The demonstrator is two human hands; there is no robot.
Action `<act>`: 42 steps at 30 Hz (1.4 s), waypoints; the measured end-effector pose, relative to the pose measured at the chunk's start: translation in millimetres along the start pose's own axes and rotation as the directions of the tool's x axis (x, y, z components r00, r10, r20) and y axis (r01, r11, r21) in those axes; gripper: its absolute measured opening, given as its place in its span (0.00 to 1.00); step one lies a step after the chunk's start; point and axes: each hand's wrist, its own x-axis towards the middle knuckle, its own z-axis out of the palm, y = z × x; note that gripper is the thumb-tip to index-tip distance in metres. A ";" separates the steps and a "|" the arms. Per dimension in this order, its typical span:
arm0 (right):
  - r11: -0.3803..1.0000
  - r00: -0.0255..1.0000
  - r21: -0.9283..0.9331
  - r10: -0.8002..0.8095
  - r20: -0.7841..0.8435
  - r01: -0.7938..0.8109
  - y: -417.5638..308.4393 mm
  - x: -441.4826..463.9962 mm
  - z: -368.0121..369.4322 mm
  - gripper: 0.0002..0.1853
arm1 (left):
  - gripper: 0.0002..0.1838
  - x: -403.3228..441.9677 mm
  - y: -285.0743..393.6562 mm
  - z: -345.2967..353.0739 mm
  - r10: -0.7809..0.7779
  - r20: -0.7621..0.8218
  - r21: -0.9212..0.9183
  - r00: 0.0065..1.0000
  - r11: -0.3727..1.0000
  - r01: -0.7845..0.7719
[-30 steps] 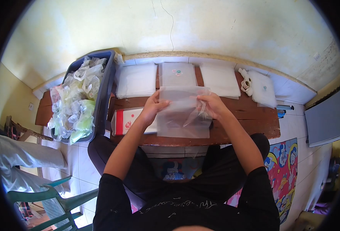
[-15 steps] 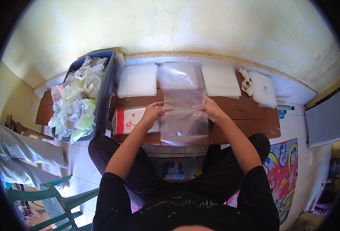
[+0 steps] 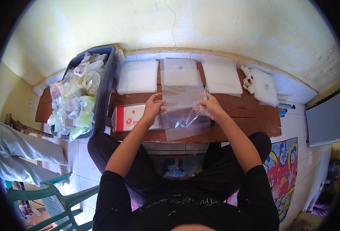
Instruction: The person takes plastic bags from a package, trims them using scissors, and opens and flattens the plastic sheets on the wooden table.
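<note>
Clear plastic bag (image 3: 183, 125) is the thing in hand here, stretched flat between both hands over the near part of a brown wooden surface (image 3: 250, 119). Can't tell if it's a single layer or a few. The left hand (image 3: 153, 109) has its left edge pinched between thumb and fingers, and the right hand (image 3: 209, 107) is gripping the right edge, with some plastic crinkled up around those fingers. The bottom part hangs down close to the near edge of the surface, and the top reaches toward a stack of clear bags (image 3: 179, 73) with a small printed logo.

Just beside the left hand there's a red and white packet (image 3: 133, 117), lettering partly covered by the forearm. Flanking the logo stack are a left stack of whitish plastic (image 3: 138, 77) and a right stack of whitish plastic (image 3: 221, 77), then further right a smaller pile (image 3: 265, 86) with a beige bundle (image 3: 248, 80) next to it. Way over left, a dark blue-grey crate (image 3: 105, 88) is heaped with crumpled plastic bags (image 3: 75, 96). Down on the floor: green chair (image 3: 72, 200) on the left, colourful cartoon mat (image 3: 283, 169) on the right.
</note>
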 end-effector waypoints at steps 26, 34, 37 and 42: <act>0.981 0.997 -0.178 -0.076 0.006 0.076 5.6 15.7 -9.5 0.22 | 0.26 2.1 -1.1 -10.4 0.140 0.077 0.182 0.987 0.971 -0.152; 0.997 0.998 -0.074 -0.012 0.058 0.016 1.4 15.3 -5.7 0.14 | 0.26 6.9 -1.1 -6.7 0.112 0.032 0.082 0.993 0.990 -0.115; 0.998 0.999 -0.066 -0.021 0.037 0.024 3.1 15.7 -5.0 0.14 | 0.28 4.0 3.2 -2.5 0.115 0.052 0.139 0.992 0.983 -0.121; 0.939 0.946 -0.121 -0.313 0.085 0.322 -25.1 7.8 2.9 0.12 | 0.32 -9.8 37.1 8.9 0.472 -0.034 -0.052 0.881 0.879 -0.473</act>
